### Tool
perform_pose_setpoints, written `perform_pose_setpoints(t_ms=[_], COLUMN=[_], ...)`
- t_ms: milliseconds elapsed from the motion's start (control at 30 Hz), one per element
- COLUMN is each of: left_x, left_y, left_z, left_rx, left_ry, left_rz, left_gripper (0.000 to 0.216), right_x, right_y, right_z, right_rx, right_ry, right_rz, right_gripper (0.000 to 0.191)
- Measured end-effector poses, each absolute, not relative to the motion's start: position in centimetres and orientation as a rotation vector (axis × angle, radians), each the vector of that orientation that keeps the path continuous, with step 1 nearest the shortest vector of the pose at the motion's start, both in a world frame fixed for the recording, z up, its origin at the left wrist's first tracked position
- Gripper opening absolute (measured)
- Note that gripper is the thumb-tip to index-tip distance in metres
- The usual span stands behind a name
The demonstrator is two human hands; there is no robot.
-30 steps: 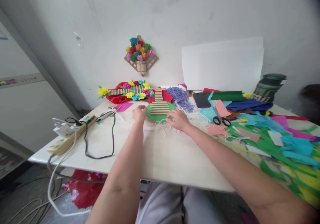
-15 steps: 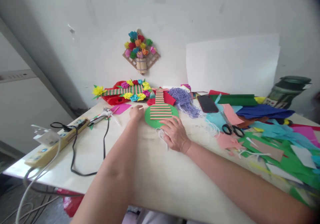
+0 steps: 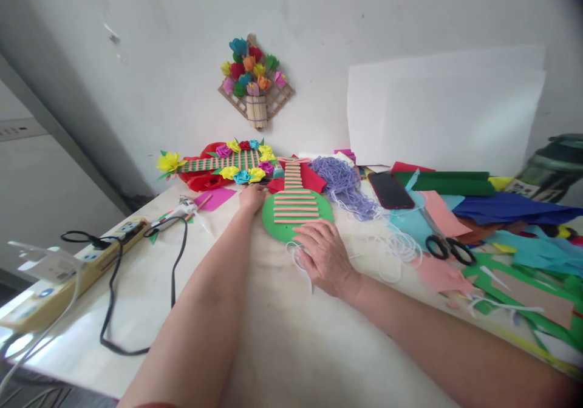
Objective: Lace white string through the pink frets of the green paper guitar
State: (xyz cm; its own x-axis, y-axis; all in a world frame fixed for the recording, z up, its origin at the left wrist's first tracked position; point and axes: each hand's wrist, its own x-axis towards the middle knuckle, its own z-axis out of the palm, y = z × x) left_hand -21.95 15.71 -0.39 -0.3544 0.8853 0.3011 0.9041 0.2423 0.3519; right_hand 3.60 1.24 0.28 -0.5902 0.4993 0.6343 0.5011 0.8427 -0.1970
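Yellow power strip (image 3: pixel 98 259) sits far left of the green guitar-shaped piece (image 3: pixel 297 204), white charger (image 3: pixel 50 266) at its near end. Glue gun (image 3: pixel 181 207): left of the piece, closer in than the strip. Magenta paper (image 3: pixel 218 199): same side, beside the gun. Flower-trimmed guitar (image 3: pixel 243 161): beyond and left of the piece, lying on red material.

Left hand (image 3: pixel 252 198): just left of the piece's round body, fingers partly curled, tips hard to make out; can't tell if it grips anything.

Piece itself: flat on the tabletop (image 3: pixel 282 335), between the hands, striped strips across body and neck, neck pointing away from the person.

Right hand (image 3: pixel 327 259): fingers loosely bent over the piece's near right edge, thumb next to white string (image 3: pixel 296 260); can't tell if it's pinched.

Purple yarn (image 3: pixel 341 184): right of the neck. Phone (image 3: pixel 390 190), then scissors (image 3: pixel 450 249): well right of the piece. Bottle (image 3: pixel 553 168): far right of it.
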Motion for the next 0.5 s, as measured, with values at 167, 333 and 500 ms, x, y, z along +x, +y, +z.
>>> perform_pose_setpoints(t_ms=[167,333,500], left_x=[-22.3,-22.2,-22.7], left_y=[16.7,16.7,17.1], left_z=[-0.3,0.6,0.5], left_rx=[-1.785,-1.781,-1.811], left_ry=[-2.425,-2.506,-2.494], left_rz=[-0.674,-0.620,-0.646], left_gripper=[0.034,0.033,0.028], right_x=[3.1,1.6,0.4], right_y=[2.0,3.2,4.2], right_z=[0.3,0.8,1.0], right_rx=[-0.759,-0.790,-0.812], right_ry=[-2.276,-2.257,-2.242], right_rz=[0.044,0.050,0.054], right_gripper=[0.020,0.018,0.019])
